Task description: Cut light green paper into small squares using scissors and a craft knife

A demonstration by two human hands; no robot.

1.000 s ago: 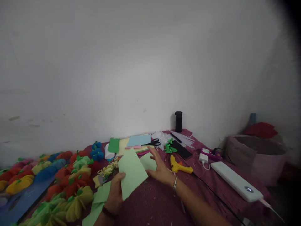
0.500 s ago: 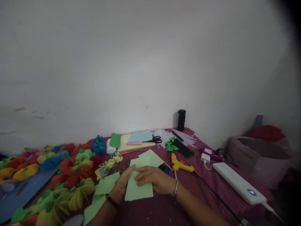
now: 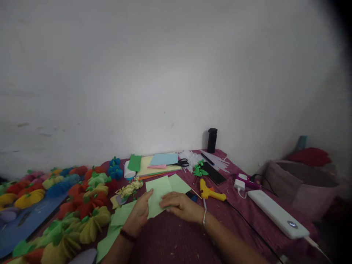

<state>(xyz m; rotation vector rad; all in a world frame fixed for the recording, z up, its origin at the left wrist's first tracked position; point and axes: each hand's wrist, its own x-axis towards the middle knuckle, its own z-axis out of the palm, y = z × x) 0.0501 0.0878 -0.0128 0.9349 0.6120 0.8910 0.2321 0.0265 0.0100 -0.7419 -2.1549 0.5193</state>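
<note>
A light green craft sheet (image 3: 157, 190) is tilted between my two hands above the table. My left hand (image 3: 140, 212) grips its left edge, thumb on top and the other fingers out of sight underneath. My right hand (image 3: 183, 207) has its bent fingers on the sheet's lower right edge. Just behind lies another light green piece (image 3: 178, 184), partly covered by the held sheet. More light green pieces (image 3: 123, 215) lie beside my left forearm. To the right of my right hand rests a yellow glue gun (image 3: 211, 191) with its black cord.
Many colourful pumpkin-like puffs (image 3: 92, 201) crowd the left side. Black-handled scissors (image 3: 183, 162) lie on stacked sheets (image 3: 145, 167) at the back. A phone (image 3: 214, 173), a black bottle (image 3: 212, 140), a white power bank (image 3: 277, 212) and a fabric bin (image 3: 299, 194) stand or lie rightward.
The held sheet has moved up and away from me and tilted. My right hand has slid from the sheet's middle to its right edge.
</note>
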